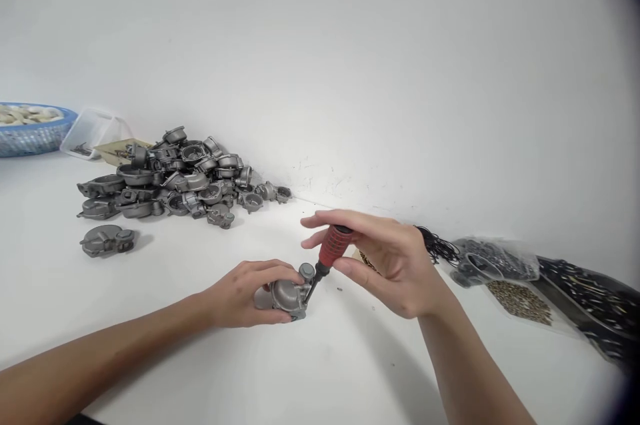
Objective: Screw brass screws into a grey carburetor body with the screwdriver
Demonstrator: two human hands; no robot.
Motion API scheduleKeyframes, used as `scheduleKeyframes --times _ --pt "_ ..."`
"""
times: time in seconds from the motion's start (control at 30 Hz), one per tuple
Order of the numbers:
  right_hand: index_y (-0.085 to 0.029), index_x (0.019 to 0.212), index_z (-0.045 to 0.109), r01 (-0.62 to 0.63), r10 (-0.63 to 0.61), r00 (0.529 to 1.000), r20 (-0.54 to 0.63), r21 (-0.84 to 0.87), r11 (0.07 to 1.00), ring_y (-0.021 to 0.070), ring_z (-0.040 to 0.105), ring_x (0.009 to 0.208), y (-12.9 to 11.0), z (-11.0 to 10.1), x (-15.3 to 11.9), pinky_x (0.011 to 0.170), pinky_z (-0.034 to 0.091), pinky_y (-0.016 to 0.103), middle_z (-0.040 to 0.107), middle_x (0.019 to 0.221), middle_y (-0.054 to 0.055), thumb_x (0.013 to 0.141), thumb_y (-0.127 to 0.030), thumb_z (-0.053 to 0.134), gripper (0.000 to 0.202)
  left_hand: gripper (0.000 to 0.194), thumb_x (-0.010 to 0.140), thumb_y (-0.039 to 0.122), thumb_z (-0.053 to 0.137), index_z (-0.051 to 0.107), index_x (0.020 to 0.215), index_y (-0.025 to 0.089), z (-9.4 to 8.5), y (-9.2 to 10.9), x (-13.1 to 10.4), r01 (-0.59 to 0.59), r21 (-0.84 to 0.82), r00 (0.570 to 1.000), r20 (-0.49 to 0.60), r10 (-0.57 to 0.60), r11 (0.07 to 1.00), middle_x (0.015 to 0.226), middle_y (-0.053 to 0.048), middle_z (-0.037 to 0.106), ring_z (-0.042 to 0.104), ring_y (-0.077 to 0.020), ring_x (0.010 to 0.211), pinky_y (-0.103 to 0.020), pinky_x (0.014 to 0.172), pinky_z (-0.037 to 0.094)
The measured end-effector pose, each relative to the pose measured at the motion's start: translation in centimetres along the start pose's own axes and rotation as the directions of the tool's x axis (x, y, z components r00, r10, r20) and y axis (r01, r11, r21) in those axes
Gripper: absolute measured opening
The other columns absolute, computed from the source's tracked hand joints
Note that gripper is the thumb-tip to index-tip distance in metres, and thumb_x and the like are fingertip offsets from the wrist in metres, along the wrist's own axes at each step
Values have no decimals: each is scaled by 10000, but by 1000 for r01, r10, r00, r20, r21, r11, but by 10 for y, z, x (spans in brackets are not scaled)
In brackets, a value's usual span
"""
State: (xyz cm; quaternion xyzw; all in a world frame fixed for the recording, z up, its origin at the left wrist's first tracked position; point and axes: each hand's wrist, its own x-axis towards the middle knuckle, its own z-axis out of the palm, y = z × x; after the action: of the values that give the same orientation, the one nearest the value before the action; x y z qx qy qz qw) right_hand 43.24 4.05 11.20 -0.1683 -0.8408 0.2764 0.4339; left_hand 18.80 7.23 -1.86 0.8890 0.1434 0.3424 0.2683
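Note:
My left hand grips a grey metal carburetor float bowl from its left side, thumb in front and fingers behind, holding it on the white table. A round cap sits on the upper right of this casting. My right hand closes round the red handle of a screwdriver, thumb below and fingers above. The screwdriver is tilted, its dark shaft running down to the casting's right edge. The casting hides whatever its tip touches.
A pile of similar grey castings lies at the back left, with one single casting in front of it. Further left are a clear plastic box and a blue-rimmed basket. Black cords, bagged parts and small brass-coloured pieces lie right.

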Motion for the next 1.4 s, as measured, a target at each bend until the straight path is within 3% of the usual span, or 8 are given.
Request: scheduleKeyframes --times 0.17,0.33,0.5,0.67,0.8,1.13,1.3,1.4 --pt "-276 1279 700 61 -77 992 -100 -160 985 175 728 781 -1 -3 -1 791 666 373 749 878 14 766 -103 859 564 520 878 312 768 539 1340 250 0 0 0 10 -25 1000 12 -9 1000 1258 -78 667 677 -203 1056 -320 926 555" --pt "-247 1480 525 -34 35 999 24 -50 998 220 747 1028 -3 -6 -3 921 656 437 722 1231 104 935 -45 627 590 519 880 294 761 538 1346 244 1 0 1 -1 -28 1000 8 1 1000 1246 -82 673 675 -199 1028 -315 893 559" --pt "-270 1282 696 91 -105 991 -79 -165 982 158 711 741 -4 -4 0 741 649 353 740 844 4 761 -123 870 569 536 871 283 771 533 1350 256 1 -1 0 7 -48 1000 11 -6 999 1263 -78 664 673 -185 999 -299 862 566" --pt "-248 1396 602 29 -29 1000 -5 -94 995 188 748 957 -11 1 -1 830 663 369 720 1206 83 911 -33 657 534 547 866 267 775 526 1352 261 1 -1 0 -14 -34 1000 -1 14 999 1257 -66 671 682 -181 997 -290 860 568" --pt "-280 1269 699 97 -109 992 -66 -170 981 139 719 751 -11 3 0 720 652 315 731 936 14 811 -97 819 507 521 871 278 769 545 1340 243 1 1 2 -10 -31 1000 0 10 999 1234 -75 684 687 -195 1004 -306 866 572" --pt "-265 1229 722 62 -82 993 -81 -230 971 140 700 737 -10 -3 1 745 648 331 716 895 18 812 -130 824 450 505 886 305 754 543 1339 236 -1 1 1 -9 -35 1000 7 9 999 1249 -95 675 681 -199 1017 -312 883 573" --pt "-263 1406 596 -11 11 1000 5 -114 993 205 738 963 -8 -5 -1 854 661 409 722 1167 94 942 -97 635 494 498 883 341 754 559 1327 229 0 0 0 18 -25 1000 16 -17 1000 1244 -103 672 684 -203 993 -320 873 579" --pt "-287 1295 683 60 -76 994 -73 -204 977 173 733 796 -5 -6 0 769 666 358 756 923 26 837 -114 794 502 505 882 330 758 555 1334 229 0 1 0 12 -32 1000 13 -11 999 1257 -108 669 681 -211 1009 -336 886 575"
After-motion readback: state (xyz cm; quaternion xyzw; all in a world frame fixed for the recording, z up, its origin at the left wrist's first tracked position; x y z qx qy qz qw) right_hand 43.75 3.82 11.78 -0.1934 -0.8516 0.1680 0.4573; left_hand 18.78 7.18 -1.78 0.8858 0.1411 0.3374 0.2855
